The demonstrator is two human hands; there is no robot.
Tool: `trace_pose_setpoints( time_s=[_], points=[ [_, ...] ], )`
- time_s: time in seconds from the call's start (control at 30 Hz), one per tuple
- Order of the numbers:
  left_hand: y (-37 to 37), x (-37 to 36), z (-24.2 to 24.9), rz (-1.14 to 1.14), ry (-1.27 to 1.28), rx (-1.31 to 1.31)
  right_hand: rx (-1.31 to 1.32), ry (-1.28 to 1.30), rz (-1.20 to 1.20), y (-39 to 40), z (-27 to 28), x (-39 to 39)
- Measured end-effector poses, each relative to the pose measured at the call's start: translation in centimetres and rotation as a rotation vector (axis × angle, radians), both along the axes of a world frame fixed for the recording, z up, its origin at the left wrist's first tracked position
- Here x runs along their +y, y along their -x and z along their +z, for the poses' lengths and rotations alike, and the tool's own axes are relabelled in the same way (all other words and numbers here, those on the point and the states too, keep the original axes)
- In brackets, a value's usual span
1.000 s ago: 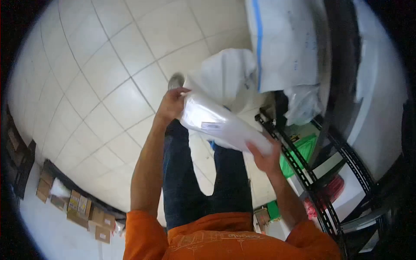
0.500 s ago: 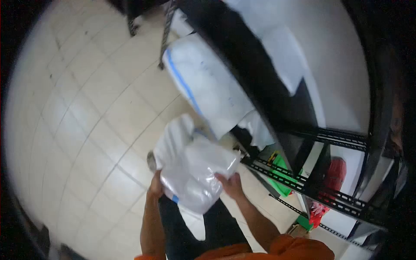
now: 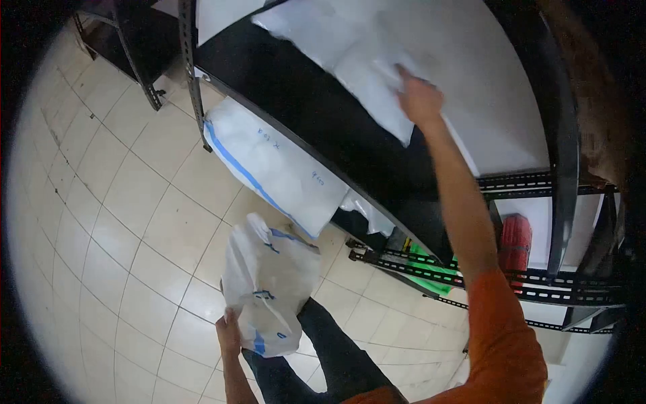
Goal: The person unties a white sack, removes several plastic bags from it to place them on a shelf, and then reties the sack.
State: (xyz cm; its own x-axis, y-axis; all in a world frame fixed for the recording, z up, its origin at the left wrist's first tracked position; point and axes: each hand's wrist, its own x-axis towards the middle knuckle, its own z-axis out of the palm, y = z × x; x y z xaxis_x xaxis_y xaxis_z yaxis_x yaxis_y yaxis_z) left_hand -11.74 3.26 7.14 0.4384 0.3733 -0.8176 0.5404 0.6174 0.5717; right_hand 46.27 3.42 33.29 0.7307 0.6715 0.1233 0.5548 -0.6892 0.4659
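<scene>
Head view: my left hand grips the near left edge of the white sack, over my legs. My right hand is at the plastic bag on the black shelf, far right; whether it is clenched, cannot tell.

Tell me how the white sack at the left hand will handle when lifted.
The white sack will probably flop, since its sides look creased and loose. It may be fairly light, as only the left hand is on it, though its contents are hidden.
</scene>
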Motion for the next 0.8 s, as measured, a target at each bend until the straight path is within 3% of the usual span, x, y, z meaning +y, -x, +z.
trace_pose_setpoints(
  time_s=[0.03,0.1,0.17,0.2,0.27,0.3,0.33,0.37,0.4,0.5,0.53,0.6,0.73,0.8],
  points=[
    [0.4,-1.1,-1.0,0.142,0.040,-0.002,0.296,0.075,-0.113,-3.1,-3.6,0.7],
    [-0.3,-1.7,-0.5,0.333,0.093,-0.036,0.410,0.040,-0.247,-2.6,-8.0,2.8],
    [-0.1,-1.8,-1.7,0.432,0.189,0.008,0.225,-0.279,-0.008,3.1,-10.6,4.1],
    [0.2,-2.3,-1.8,0.522,0.238,-0.022,0.347,-0.472,0.200,9.2,-8.9,4.4],
    [0.1,-2.5,-1.8,0.678,0.293,-0.137,0.898,-0.559,0.148,22.1,-9.2,2.7],
    [0.0,-2.0,-2.8,0.736,0.391,-0.173,1.279,-0.426,0.396,26.6,-12.8,0.4],
    [-0.5,-1.5,-1.9,0.724,0.332,-0.172,1.731,-0.251,0.223,32.2,-14.3,-0.5],
    [-0.2,-0.9,-1.5,0.679,0.326,-0.124,1.889,-0.015,0.148,37.1,-17.4,-2.4],
    [0.1,-0.3,-0.6,0.607,0.335,-0.070,1.874,-0.001,0.049,40.9,-21.7,-4.9],
    [0.8,1.1,-1.2,0.462,0.352,-0.069,1.506,0.513,0.141,43.4,-35.1,-9.1],
    [1.3,1.2,-2.1,0.439,0.356,-0.098,1.432,0.581,0.140,43.3,-37.4,-10.0],
    [-1.6,3.5,1.9,0.479,0.313,-0.008,1.388,0.530,0.152,44.1,-40.7,-9.7],
    [0.5,4.5,-3.1,0.426,0.277,-0.157,1.275,0.185,0.255,46.1,-44.6,-5.0],
    [1.3,4.5,-4.5,0.197,0.206,-0.082,1.241,0.094,0.265,46.3,-46.0,-2.5]
  ],
)
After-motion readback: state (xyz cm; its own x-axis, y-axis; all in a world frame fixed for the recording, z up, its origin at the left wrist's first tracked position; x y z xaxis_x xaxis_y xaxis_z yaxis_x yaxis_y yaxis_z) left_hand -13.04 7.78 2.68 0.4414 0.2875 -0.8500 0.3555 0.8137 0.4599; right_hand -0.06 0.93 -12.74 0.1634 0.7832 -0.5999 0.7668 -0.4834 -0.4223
